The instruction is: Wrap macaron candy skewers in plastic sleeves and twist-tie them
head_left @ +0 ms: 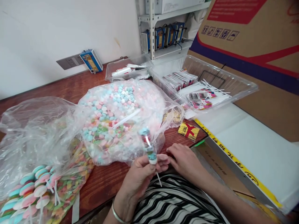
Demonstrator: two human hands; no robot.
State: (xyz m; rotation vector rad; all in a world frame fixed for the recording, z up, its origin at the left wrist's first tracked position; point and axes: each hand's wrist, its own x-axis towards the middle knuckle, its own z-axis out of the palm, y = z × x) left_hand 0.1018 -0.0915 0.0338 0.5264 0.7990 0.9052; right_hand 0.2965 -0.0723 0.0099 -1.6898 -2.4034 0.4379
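My left hand [146, 171], with a bracelet at its wrist, grips a candy skewer [149, 146] made of stacked candies. Its white stick points down below my fingers, and the candy end tilts up; a shiny clear wrapper seems to cover it, though blur hides the detail. Close by, at the table's edge, is my right hand [184, 158], its fingers loosely apart and holding nothing visible. Behind the skewer lies a large clear bag of pastel candies [105, 105] with loose white sticks [127, 117] on top. Finished candy skewers [32, 189] rest on a bag of gummy candies [79, 165] at the lower left.
A clear plastic bin [243, 85] holds bundled packets and white sticks. Beside it stands a smaller clear tray [109, 70]. A yellow packet [188, 130] lies near the table's right edge. A large cardboard box [252, 46] rises at right; a metal shelf [152, 31] stands behind.
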